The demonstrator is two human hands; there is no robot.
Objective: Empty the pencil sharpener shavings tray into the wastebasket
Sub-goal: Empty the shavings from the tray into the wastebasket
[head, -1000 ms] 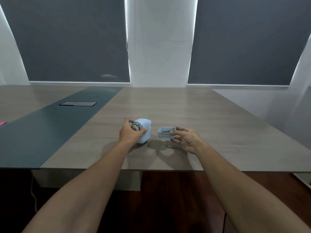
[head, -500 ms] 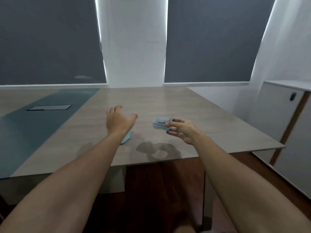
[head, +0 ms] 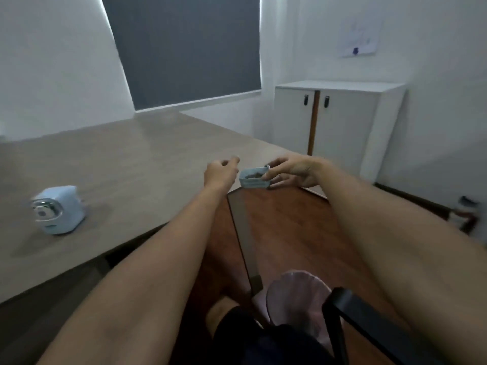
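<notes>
Head | right hand [head: 295,171] pinches tray [head: 253,177] (contents blurred) | wastebasket unseen

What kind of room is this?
Probably an office or meeting room: a big wooden table, a white cabinet, a dark window blind and a paper notice on the wall.

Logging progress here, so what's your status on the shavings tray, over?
Right hand grips shavings tray, upright, shavings inside. Left hand empty, beside it. Sharpener on table. No wastebasket in view; path unjudged.
</notes>
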